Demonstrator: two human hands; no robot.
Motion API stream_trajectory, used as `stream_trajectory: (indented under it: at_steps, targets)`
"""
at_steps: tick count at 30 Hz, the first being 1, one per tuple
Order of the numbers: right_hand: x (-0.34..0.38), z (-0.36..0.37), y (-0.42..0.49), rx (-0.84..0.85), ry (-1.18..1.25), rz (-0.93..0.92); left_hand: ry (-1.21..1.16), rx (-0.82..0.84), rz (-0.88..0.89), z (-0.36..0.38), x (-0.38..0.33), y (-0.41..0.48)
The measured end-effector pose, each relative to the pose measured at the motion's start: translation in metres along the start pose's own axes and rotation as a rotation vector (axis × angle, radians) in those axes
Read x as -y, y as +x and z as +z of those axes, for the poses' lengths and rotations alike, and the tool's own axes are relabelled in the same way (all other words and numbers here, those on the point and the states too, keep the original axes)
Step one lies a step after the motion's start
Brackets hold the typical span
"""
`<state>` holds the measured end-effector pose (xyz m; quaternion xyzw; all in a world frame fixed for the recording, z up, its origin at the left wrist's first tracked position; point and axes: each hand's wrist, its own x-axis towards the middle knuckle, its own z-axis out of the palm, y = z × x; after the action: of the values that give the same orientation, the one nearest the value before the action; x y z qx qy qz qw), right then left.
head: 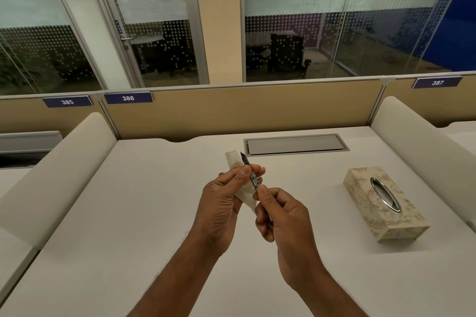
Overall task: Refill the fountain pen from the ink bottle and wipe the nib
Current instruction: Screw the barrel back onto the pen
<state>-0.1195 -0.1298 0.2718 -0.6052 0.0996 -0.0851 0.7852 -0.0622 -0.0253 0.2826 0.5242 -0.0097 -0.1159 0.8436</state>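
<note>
White desk (pixel 128 213): left hand (pixel 221 208) pinches fountain pen (pixel 253 179) and tissue (pixel 234 158), right hand (pixel 283 219) pinches pen too; uncovered nib (pixel 242 154) may ink fingers (pixel 246 170).

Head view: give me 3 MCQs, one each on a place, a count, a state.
1. Where is the beige patterned cardboard tissue box?
A. On the white desk, right of the hands
B. Left of the hands
C. In the left hand

2. How many blue numbered plates are on the partition?
A. Two
B. Three
C. Five

3. What state is the nib of the dark slim fountain pen in?
A. Capped
B. Bare, pointing away from the person
C. Dipped in ink

Key:
1 A: the box lies flat on the desk, to the right of the right hand.
2 B: they read 385, 386, 387.
3 B: the nib sticks out above the left hand, beside the white embossed paper tissue that hand holds.
</note>
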Motion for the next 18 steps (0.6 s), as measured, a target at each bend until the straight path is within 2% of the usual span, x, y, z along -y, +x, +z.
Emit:
stream_trajectory:
  at_steps: [7, 18]
  targets:
    - [-0.0074, -0.0002, -0.0029, -0.061, -0.089, -0.094, 0.015, -0.007, -0.012, -0.0016, 0.0026, -0.0011]
    - [-0.0037, -0.0023, -0.0019, 0.031, 0.035, 0.043, 0.041, 0.01, -0.002, -0.0039, 0.0017, 0.0004]
